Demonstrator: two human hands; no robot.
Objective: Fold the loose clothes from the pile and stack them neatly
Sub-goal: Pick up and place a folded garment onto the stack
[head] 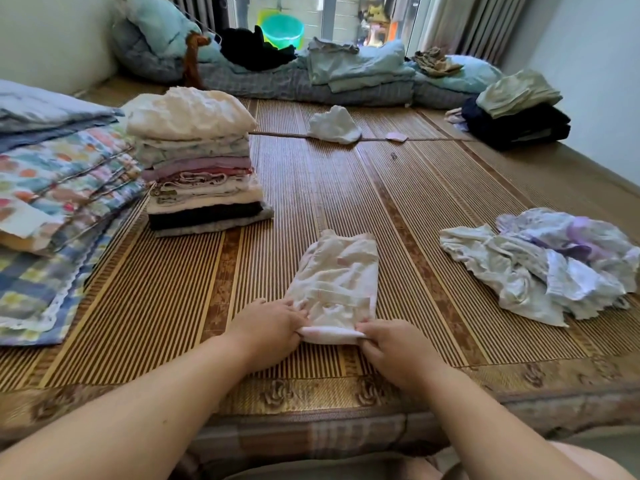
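Observation:
A small cream and pink garment (337, 278) lies folded lengthwise on the striped bamboo mat (398, 202) in front of me. My left hand (270, 329) pinches its near left corner and my right hand (393, 348) pinches its near right corner, where the near edge is rolled up a little. A tall stack of folded clothes (199, 168) stands to the left of the middle. The loose pile of pale green and lilac clothes (547, 265) lies crumpled at the right.
Folded patterned bedding (59, 216) covers the left side. A white crumpled garment (334, 126) lies farther back on the mat. Dark folded clothes with a pale green piece on top (519, 112) sit at the back right. Blue quilts (346, 74) line the far edge.

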